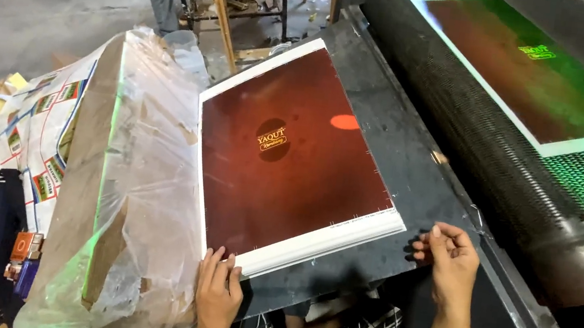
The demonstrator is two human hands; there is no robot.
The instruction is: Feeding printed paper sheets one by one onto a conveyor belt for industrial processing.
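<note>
Head view: left hand (217, 296) fingers lying flat, touching near corner of dark red-brown printed sheet stack (293, 153), white-edged; right hand (451, 259) resting loosely curled, grasping nothing, on black table (406, 192).

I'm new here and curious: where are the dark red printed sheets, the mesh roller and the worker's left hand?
Dark red printed sheets (292, 164), head view, middle of top sheet.
Mesh roller (472, 126), head view, its curved side.
Left hand (217, 296), head view, back of hand.

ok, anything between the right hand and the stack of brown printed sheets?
Head view: only bare dark table separates the right hand from the sheet stack. The left hand touches its near corner.
</note>
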